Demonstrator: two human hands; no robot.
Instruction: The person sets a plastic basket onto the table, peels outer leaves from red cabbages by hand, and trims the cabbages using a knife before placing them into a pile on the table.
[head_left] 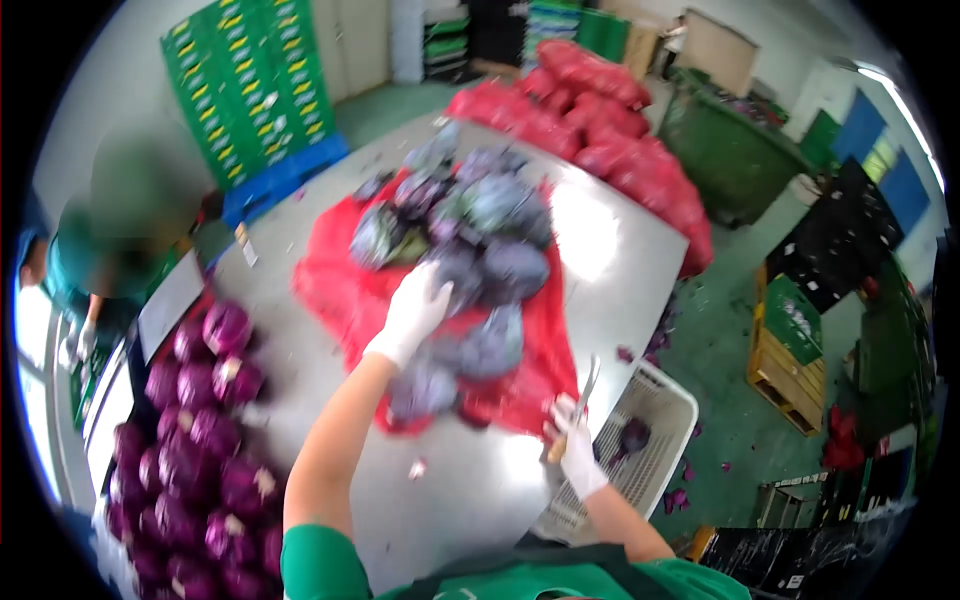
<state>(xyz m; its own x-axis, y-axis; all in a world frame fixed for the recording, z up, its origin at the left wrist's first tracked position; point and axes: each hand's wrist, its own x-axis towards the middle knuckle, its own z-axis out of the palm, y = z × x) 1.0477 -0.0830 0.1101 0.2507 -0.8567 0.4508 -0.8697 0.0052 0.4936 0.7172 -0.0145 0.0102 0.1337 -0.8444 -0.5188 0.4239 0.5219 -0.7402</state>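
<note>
My left hand [415,312], in a white glove, reaches forward with its fingers spread at the near side of a red cabbage [455,272]. Its fingertips seem to touch the cabbage, without closing around it. Several more cabbages with dull outer leaves [500,205] are heaped on a red mesh sack [335,260] spread over the metal table [640,240]. Loose purple leaves [485,345] lie closer to me on the sack. At the table's right edge, my gloved right hand [575,445] grips a knife [591,380] with a wooden handle, blade pointing up and away.
Peeled purple cabbages [215,440] are piled at the left. A white plastic basket [675,405] with scraps stands below the right edge. Full red sacks [620,140] and a green bin [735,145] stand beyond the table. A co-worker [120,230] is at far left.
</note>
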